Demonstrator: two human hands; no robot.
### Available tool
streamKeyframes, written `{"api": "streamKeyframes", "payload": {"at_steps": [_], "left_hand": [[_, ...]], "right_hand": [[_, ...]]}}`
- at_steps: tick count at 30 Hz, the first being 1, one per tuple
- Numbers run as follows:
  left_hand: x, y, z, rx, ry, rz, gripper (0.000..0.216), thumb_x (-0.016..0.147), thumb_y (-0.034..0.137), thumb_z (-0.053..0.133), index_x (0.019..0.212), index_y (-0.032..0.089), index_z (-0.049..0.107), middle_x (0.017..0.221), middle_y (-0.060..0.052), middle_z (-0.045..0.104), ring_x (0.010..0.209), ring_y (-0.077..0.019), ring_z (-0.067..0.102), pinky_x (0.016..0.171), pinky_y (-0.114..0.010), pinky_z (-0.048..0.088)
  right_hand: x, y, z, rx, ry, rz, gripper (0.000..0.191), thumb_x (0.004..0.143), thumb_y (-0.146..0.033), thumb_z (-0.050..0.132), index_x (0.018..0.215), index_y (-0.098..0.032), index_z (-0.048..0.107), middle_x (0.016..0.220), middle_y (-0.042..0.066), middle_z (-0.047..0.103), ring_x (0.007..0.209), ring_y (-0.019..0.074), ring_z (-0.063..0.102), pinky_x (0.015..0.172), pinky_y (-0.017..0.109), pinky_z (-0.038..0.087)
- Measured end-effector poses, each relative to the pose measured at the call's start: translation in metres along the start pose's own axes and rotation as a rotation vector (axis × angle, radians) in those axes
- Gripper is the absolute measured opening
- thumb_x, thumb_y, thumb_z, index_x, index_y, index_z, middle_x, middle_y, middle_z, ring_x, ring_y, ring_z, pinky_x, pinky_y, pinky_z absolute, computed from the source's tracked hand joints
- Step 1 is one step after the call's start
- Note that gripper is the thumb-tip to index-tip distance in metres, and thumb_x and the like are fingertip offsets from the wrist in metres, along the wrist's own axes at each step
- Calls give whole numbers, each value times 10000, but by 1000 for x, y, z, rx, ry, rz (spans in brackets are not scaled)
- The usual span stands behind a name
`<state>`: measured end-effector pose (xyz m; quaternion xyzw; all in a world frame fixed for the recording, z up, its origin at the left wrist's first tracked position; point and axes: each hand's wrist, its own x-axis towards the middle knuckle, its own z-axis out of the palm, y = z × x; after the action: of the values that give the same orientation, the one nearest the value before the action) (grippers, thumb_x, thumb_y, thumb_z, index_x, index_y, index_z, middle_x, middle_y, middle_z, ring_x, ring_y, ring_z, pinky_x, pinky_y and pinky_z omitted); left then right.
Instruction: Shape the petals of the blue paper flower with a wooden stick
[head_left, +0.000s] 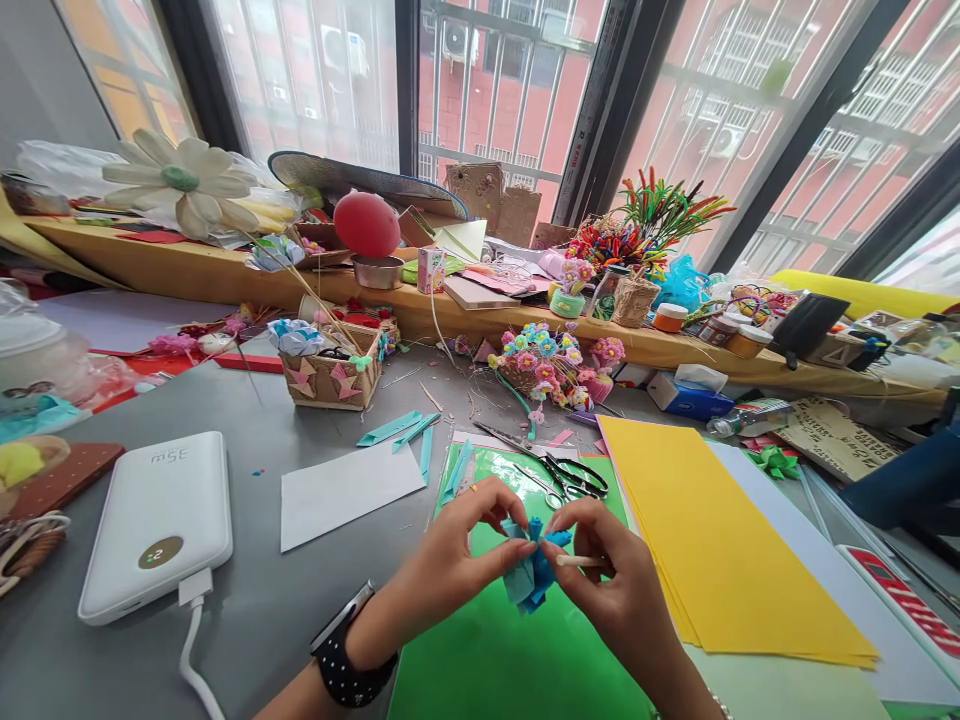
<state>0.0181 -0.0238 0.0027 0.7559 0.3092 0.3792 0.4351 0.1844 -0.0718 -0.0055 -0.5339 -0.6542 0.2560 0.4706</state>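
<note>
Head view: left hand (459, 545) and right hand (621, 572) fingers (499, 562) pinch blue paper (534, 578), long axis twelve-to-six o'clock; white stick (571, 562) points to nine.

Blue paper piece (534, 580): crumpled and folded, lighter blue on the left, deeper blue on the right, with small tufts sticking up at the far side.
Its hold: raised, pinched between the fingertips of left hand (463, 548) and right hand (616, 568).
Pale stick (576, 561): thin, roughly level, in the right hand, left end just beside the blue paper.
</note>
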Motion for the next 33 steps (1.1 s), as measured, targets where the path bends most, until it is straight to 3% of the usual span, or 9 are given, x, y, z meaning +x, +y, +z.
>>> {"api": "streamKeyframes", "payload": {"at_steps": [9, 16, 33], "left_hand": [[-1, 0, 1, 53, 55, 22, 98, 768, 251, 591, 830, 184, 554, 829, -8, 568, 789, -150, 529, 744, -262, 433], [-3, -1, 3, 106, 102, 112, 84, 775, 231, 593, 835, 188, 552, 809, -8, 560, 775, -149, 523, 741, -267, 428], [-2, -8, 4, 407, 147, 261, 63, 766, 183, 609, 824, 189, 584, 805, -24, 600, 787, -173, 540, 716, -283, 430]], "right_hand": [[0, 2, 0, 4, 20, -21, 95, 751, -284, 566, 765, -200, 524, 521, -79, 289, 452, 89, 293, 420, 206, 227], [-1, 5, 0, 31, 33, -63, 88, 757, -257, 569, 809, -206, 520, 759, 1, 563, 460, 77, 315, 414, 209, 271], [2, 5, -1, -76, 8, -274, 99, 786, -148, 519, 846, -217, 480, 828, 24, 571, 510, 91, 401, 448, 219, 368]]}}
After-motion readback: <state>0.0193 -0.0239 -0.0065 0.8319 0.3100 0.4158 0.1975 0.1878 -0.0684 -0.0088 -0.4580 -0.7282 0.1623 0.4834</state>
